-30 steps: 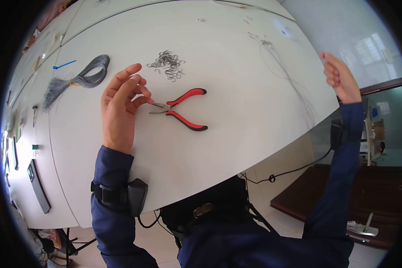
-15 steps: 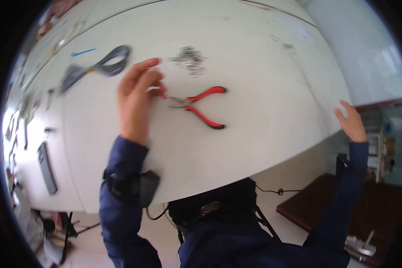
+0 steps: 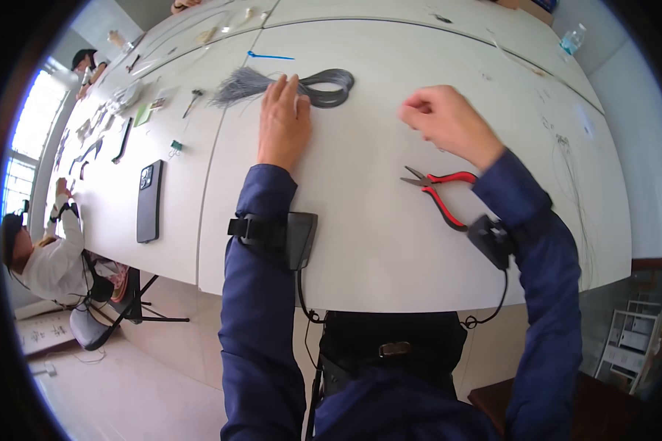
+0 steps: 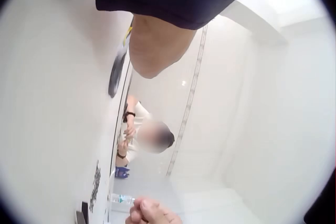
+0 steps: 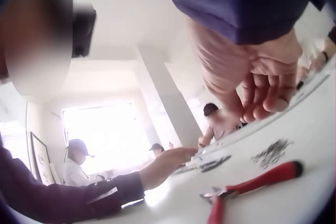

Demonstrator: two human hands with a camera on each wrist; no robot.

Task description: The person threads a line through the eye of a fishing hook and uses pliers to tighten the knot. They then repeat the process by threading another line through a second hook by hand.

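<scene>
My left hand (image 3: 283, 125) lies over the tied bundle of grey wire strands (image 3: 333, 88), its fingers stretched out across the bundle's middle. The bundle's cut ends fan out to the left and its loop lies to the right. My right hand (image 3: 452, 125) is over the table above the pliers, its fingers loosely bent, with nothing visible in them. Beneath it, mostly hidden in the head view, a pile of small dark hooks (image 5: 272, 153) shows in the right wrist view. Red-and-black handled pliers (image 3: 438, 187) lie with spread jaws near my right sleeve.
A blue cable tie (image 3: 271, 56) lies beyond the wire bundle. To the left are a black phone (image 3: 149, 202) and a green binder clip (image 3: 176, 146). Thin lines with hooks (image 3: 563, 143) lie along the right side. A water bottle (image 3: 572, 39) stands far right; other people sit around the tables.
The view has swung left. My right hand has come in from the table's right edge to above the hooks and pliers. My left hand has gone from beside the pliers to the wire bundle.
</scene>
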